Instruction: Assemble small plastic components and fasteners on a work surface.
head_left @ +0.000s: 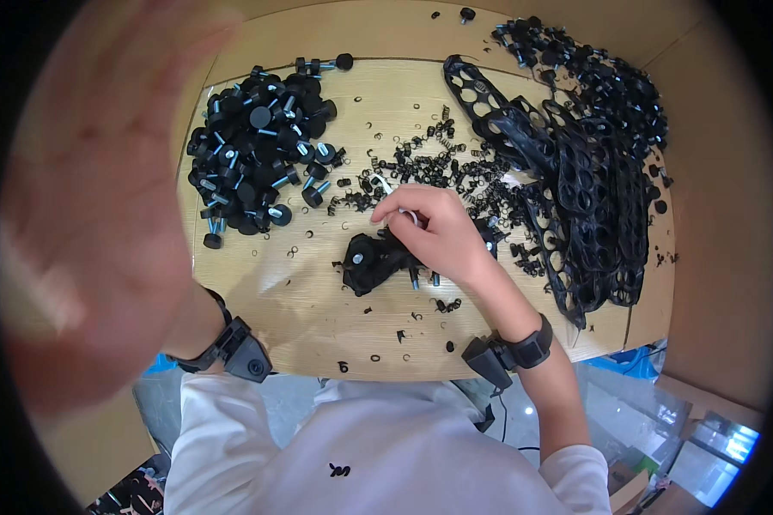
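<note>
My left hand [103, 197] is raised close to the camera, blurred, palm flat with fingers apart, holding nothing and hiding the left part of the table. My right hand [434, 236] rests on the wooden tabletop [318, 309] with its fingers pinched on a small pale ring-like part [410, 217]. A black plastic assembly [371, 262] with a blue-tipped screw lies just under and left of that hand. Both wrists wear black bands with small devices.
A heap of black knobs with blue screws [262, 150] lies at the back left. Small black springs and clips [421, 159] are scattered mid-table. A stack of black perforated plastic frames [575, 180] fills the right, with more black parts [593, 69] behind.
</note>
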`<action>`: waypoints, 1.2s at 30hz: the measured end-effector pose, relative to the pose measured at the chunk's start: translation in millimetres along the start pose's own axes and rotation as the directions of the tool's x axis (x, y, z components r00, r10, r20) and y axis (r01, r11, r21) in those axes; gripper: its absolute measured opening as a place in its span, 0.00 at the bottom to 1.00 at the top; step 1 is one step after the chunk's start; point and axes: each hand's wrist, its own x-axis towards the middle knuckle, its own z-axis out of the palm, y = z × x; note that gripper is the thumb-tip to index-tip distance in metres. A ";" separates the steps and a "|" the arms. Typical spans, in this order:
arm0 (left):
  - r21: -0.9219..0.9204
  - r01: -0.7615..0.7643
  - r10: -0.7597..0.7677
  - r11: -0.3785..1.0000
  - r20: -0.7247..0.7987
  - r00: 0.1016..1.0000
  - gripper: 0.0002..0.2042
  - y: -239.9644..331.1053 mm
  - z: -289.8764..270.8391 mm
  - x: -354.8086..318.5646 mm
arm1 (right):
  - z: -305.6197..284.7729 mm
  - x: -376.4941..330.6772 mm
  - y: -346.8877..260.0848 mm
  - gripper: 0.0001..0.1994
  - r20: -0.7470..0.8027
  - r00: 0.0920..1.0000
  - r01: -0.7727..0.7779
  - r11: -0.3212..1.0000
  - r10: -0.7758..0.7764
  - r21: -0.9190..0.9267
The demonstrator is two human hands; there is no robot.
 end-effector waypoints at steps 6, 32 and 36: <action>0.247 0.288 -0.281 0.925 -0.065 0.958 0.19 -30.4 18.8 -26.9 | -8.1 2.3 -7.0 0.08 0.056 0.977 -0.214 0.959 0.207 0.185; 0.414 0.579 -0.681 0.702 0.153 0.716 0.12 -88.2 56.0 -87.2 | -8.4 -18.0 -14.9 0.15 0.015 0.986 0.156 0.902 -0.164 -0.403; 0.506 0.537 -0.680 0.675 0.146 0.718 0.10 -89.6 56.4 -91.5 | -0.3 -16.1 -11.0 0.12 -0.062 0.985 0.112 0.877 -0.159 -0.467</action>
